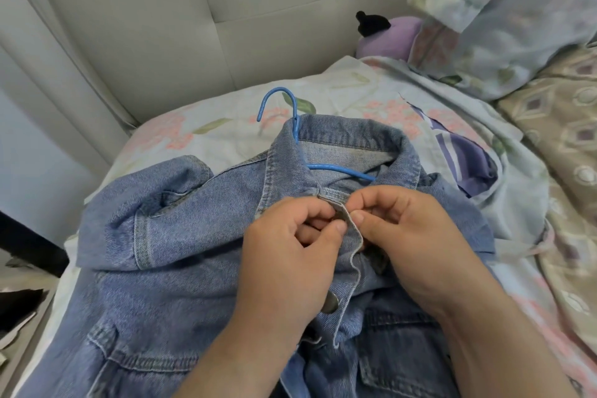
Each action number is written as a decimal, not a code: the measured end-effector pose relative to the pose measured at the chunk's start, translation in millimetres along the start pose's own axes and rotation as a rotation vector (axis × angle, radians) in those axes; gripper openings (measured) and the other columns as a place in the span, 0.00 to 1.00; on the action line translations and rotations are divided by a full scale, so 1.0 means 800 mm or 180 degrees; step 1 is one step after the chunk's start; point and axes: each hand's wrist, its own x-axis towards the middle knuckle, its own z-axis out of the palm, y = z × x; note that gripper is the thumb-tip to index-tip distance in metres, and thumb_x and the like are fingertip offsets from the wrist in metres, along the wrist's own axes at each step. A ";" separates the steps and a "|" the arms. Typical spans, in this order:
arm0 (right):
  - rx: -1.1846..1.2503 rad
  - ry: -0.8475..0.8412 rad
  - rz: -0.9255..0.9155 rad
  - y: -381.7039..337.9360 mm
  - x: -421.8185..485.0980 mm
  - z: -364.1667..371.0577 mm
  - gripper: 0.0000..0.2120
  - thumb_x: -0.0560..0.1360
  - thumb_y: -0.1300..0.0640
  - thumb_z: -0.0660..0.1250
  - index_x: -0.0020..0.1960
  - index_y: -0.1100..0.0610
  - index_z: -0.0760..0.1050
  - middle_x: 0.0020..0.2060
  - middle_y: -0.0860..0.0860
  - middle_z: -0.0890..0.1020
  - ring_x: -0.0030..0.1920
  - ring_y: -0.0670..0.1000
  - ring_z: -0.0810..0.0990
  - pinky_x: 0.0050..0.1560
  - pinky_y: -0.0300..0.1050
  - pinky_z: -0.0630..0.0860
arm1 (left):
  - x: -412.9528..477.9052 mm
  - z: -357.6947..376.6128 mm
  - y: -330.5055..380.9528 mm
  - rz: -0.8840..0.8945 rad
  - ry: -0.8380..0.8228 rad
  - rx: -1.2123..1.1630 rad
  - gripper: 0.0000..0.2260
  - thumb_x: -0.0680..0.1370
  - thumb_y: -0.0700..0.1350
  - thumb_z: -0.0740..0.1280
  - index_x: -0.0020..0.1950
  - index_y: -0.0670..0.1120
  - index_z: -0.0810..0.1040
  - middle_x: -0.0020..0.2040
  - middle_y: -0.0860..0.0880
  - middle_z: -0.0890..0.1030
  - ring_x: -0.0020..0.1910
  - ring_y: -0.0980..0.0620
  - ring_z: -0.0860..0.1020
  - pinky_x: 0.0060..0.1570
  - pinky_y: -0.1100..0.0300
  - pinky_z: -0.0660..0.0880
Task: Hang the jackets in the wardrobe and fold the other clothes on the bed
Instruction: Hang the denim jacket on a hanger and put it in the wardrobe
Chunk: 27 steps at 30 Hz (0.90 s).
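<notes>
— What takes up most of the view?

— A bed (226, 126) with a flowered sheet, and a pale padded headboard (193, 10) behind it on the far side. A flowered pillow (517, 10) sits far right, with a patterned blanket (565, 139) on the right below it.

— And the jacket?

— The jacket (181, 252), blue denim, lies front up on the near half of the bed. Its collar points to the far side and one sleeve is bunched on the left.

— Anything else by the headboard?

— A purple toy (397, 39) with a black top, tucked between headboard and pillow.

— The hands?

— Both are on the jacket just below the collar. The left hand (284, 255) has its fingers curled, thumb and forefinger pinching the jacket's front edge (352, 229). The right hand (416, 236) pinches the same edge from the other side, so the fingertips nearly meet.

— The hanger?

— The hanger (339, 170), blue, is inside the jacket. Its hook sticks out past the collar on the far side, and one arm shows in the open neck.

— Smaller details?

— A metal button (330, 300) sits on the front, near the left wrist.
</notes>
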 end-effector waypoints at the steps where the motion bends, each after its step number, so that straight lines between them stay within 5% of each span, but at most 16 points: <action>1: 0.0014 -0.0022 -0.0004 0.000 0.000 0.001 0.16 0.75 0.69 0.68 0.39 0.50 0.83 0.30 0.50 0.80 0.30 0.44 0.75 0.33 0.34 0.73 | 0.000 -0.001 0.000 0.0004 -0.0019 -0.0103 0.12 0.70 0.37 0.75 0.39 0.56 0.83 0.31 0.50 0.80 0.26 0.58 0.76 0.25 0.69 0.72; 7: 0.0209 -0.0063 0.0001 0.000 0.001 0.003 0.14 0.76 0.72 0.66 0.38 0.56 0.79 0.28 0.50 0.78 0.28 0.45 0.74 0.31 0.33 0.73 | 0.001 -0.005 -0.006 -0.0081 -0.0045 -0.0159 0.11 0.72 0.36 0.74 0.36 0.53 0.83 0.29 0.47 0.80 0.25 0.51 0.77 0.25 0.60 0.76; 10: 0.0230 -0.0008 -0.0021 0.001 0.000 0.004 0.13 0.76 0.72 0.66 0.39 0.57 0.79 0.27 0.49 0.78 0.27 0.44 0.73 0.30 0.32 0.71 | 0.000 -0.003 -0.005 -0.0080 -0.0119 -0.0167 0.10 0.71 0.37 0.74 0.36 0.51 0.81 0.30 0.45 0.79 0.24 0.56 0.76 0.21 0.67 0.72; 15: 0.0272 0.0041 -0.0046 0.006 0.002 0.004 0.14 0.76 0.70 0.67 0.37 0.54 0.80 0.29 0.47 0.79 0.29 0.42 0.73 0.31 0.32 0.72 | 0.000 0.006 -0.002 0.0219 0.0111 0.0135 0.10 0.69 0.37 0.75 0.37 0.53 0.83 0.34 0.52 0.82 0.30 0.57 0.79 0.32 0.69 0.75; 19: 0.0956 -0.0217 0.0137 0.008 0.003 0.003 0.05 0.70 0.59 0.69 0.37 0.55 0.81 0.31 0.52 0.77 0.34 0.49 0.74 0.36 0.40 0.73 | -0.001 0.011 0.001 0.0415 0.0313 0.0269 0.13 0.68 0.34 0.75 0.36 0.53 0.82 0.34 0.53 0.79 0.33 0.58 0.78 0.34 0.74 0.71; 21: 0.1149 -0.0349 0.0083 0.008 0.002 0.003 0.10 0.67 0.51 0.73 0.38 0.58 0.79 0.31 0.51 0.77 0.32 0.47 0.76 0.34 0.38 0.74 | -0.001 0.012 0.000 0.0506 0.0382 0.0386 0.12 0.67 0.33 0.76 0.36 0.51 0.82 0.34 0.53 0.78 0.34 0.56 0.78 0.35 0.74 0.71; 24: 0.0706 -0.0202 -0.0063 0.011 0.001 0.008 0.09 0.67 0.48 0.75 0.36 0.53 0.79 0.29 0.47 0.78 0.29 0.43 0.77 0.32 0.34 0.72 | -0.002 0.015 0.000 0.0580 0.0512 0.0500 0.10 0.67 0.34 0.76 0.36 0.50 0.83 0.33 0.55 0.77 0.33 0.56 0.77 0.34 0.74 0.69; 27: 0.0431 0.0108 0.0010 0.014 0.004 0.010 0.05 0.69 0.52 0.71 0.35 0.50 0.80 0.28 0.48 0.77 0.30 0.46 0.73 0.33 0.41 0.70 | -0.003 0.015 -0.003 0.0636 0.0566 0.0521 0.09 0.67 0.34 0.76 0.37 0.49 0.84 0.34 0.55 0.78 0.33 0.57 0.77 0.35 0.72 0.71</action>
